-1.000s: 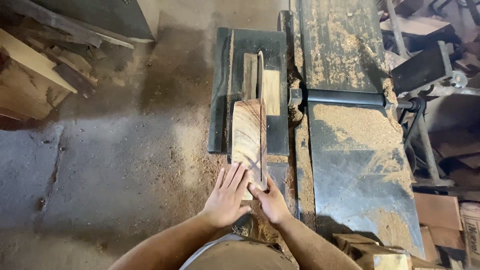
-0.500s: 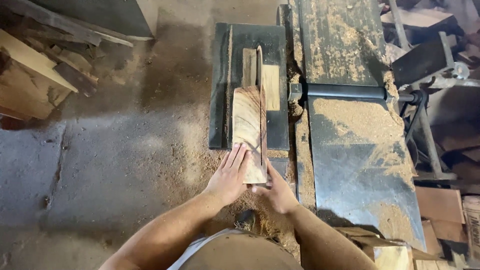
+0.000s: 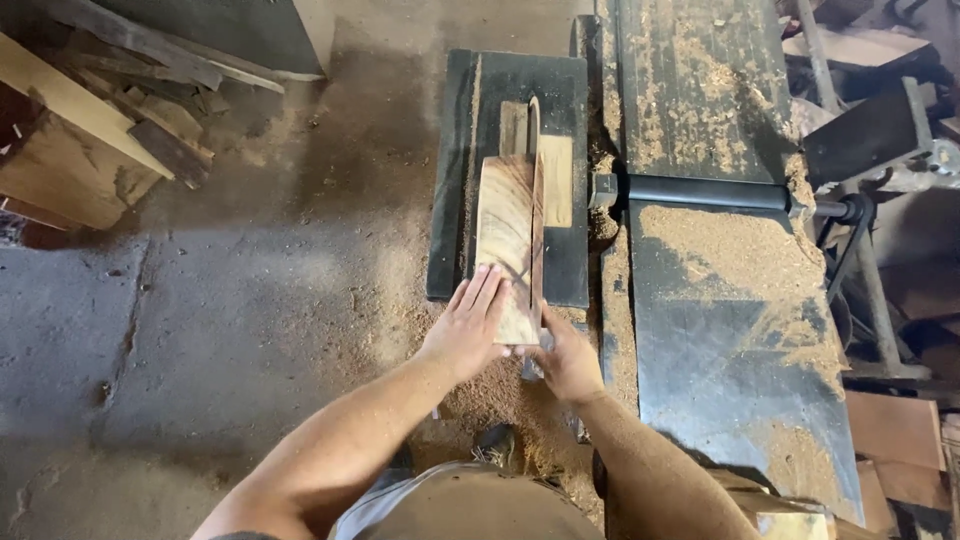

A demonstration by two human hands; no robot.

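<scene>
Both hands have crept forward with the board since a second ago, and its far end now reaches the saw blade — the cut looks to be starting. Left hand lies flat on the near end of the board, fingers spread and pressing down; right hand cups the near right corner, thumb against the end, pushing. That board sits lengthwise on the dark saw table, with a sawdust-covered bench just beside it and scrap wood well apart on the floor
</scene>
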